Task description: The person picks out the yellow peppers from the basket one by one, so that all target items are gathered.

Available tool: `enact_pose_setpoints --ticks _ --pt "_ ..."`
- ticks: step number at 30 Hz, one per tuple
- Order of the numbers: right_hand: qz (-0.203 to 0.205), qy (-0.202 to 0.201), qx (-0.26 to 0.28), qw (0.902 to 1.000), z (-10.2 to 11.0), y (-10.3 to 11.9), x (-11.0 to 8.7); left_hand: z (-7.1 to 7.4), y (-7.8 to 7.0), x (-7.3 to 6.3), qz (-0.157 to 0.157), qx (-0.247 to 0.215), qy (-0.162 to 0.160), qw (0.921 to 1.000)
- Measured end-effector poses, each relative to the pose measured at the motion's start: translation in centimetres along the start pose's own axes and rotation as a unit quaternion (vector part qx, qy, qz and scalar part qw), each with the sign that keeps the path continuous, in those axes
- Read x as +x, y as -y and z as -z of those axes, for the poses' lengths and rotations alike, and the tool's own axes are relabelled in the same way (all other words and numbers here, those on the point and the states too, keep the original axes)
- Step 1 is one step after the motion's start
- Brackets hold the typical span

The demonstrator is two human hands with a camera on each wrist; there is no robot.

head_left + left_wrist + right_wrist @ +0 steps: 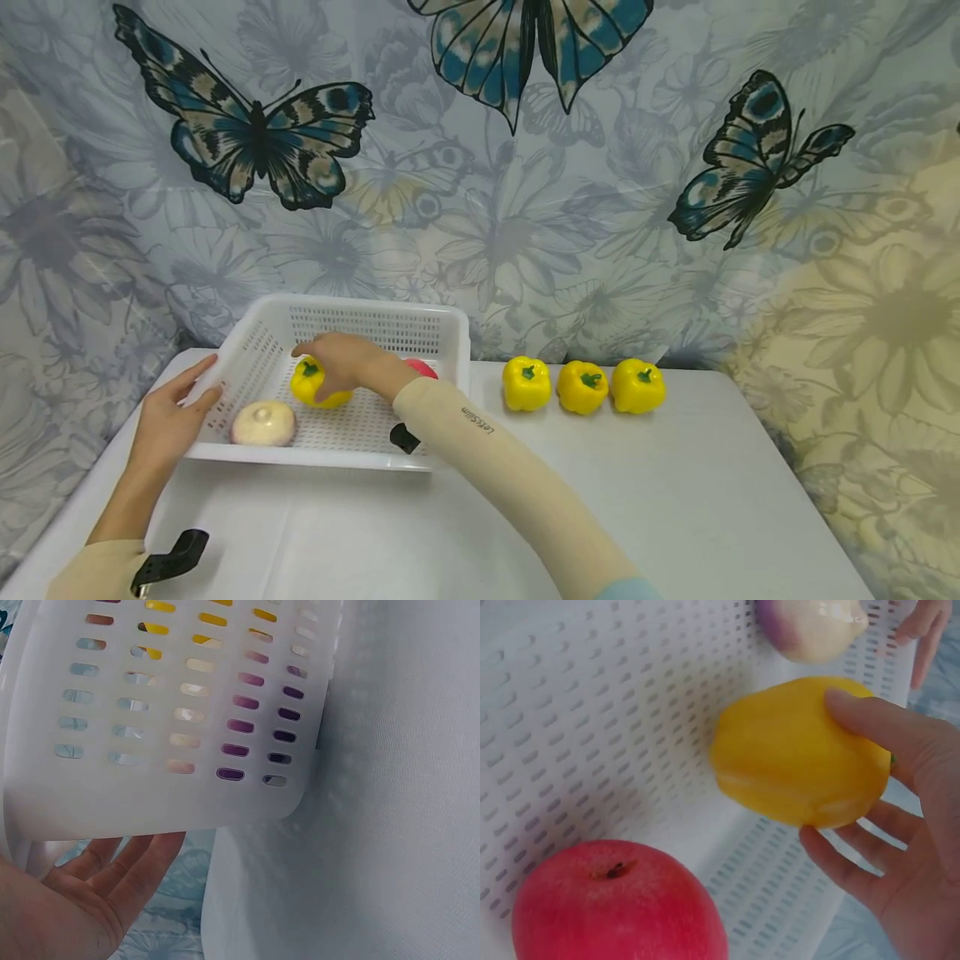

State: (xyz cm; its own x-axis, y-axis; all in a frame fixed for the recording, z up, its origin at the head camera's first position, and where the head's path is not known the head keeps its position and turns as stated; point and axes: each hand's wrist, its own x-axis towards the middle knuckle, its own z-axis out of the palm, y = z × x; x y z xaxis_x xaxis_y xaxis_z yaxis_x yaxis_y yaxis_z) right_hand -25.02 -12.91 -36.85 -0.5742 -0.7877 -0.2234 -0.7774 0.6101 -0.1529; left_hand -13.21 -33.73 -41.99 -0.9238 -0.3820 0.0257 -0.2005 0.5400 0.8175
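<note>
My right hand [347, 365] reaches into a white perforated plastic basket [322, 456] and grips a yellow bell pepper [307, 383]. In the right wrist view, the thumb lies on one side of this pepper [787, 757] and fingers on the other. My left hand [167, 418] holds the basket's left rim, seen from outside in the left wrist view with its fingers [135, 874] at the edge. Inside the basket lie a round cream-and-purple turnip [264, 423], near the front left, and a red apple [619, 907], mostly hidden behind my right arm in the head view.
Three more yellow peppers stand in a row right of the basket: the nearest pepper [527, 384], a middle pepper [582, 388] and an outer pepper [638, 387]. A white cloth covers the table [720, 492]. Behind it hangs a butterfly-print curtain [517, 208].
</note>
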Motion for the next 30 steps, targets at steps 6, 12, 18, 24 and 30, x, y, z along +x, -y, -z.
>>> enact_pose_setpoints --ticks 6,12,18,24,30 --pt "0.036 -0.004 -0.001 0.9993 0.3 -0.6 -0.8 0.0 0.3 0.1 0.008 0.010 -0.005 0.9999" --pt "0.040 -0.011 0.020 0.9989 0.7 -1.1 -1.9 -0.1 0.4 0.0 0.010 0.007 -0.011 0.9999" --pt "0.037 -0.026 0.037 0.9983 0.7 -1.9 -3.0 0.0 0.5 -0.1 0.007 0.000 -0.001 1.0000" --pt "0.038 -0.053 0.059 0.9961 0.9 -3.0 -4.1 -0.2 1.6 0.6 0.025 0.008 -0.008 0.9996" --pt "0.046 -0.078 0.104 0.9904 1.5 -4.5 -5.6 -0.3 1.1 0.4 0.031 0.005 -0.012 0.9994"
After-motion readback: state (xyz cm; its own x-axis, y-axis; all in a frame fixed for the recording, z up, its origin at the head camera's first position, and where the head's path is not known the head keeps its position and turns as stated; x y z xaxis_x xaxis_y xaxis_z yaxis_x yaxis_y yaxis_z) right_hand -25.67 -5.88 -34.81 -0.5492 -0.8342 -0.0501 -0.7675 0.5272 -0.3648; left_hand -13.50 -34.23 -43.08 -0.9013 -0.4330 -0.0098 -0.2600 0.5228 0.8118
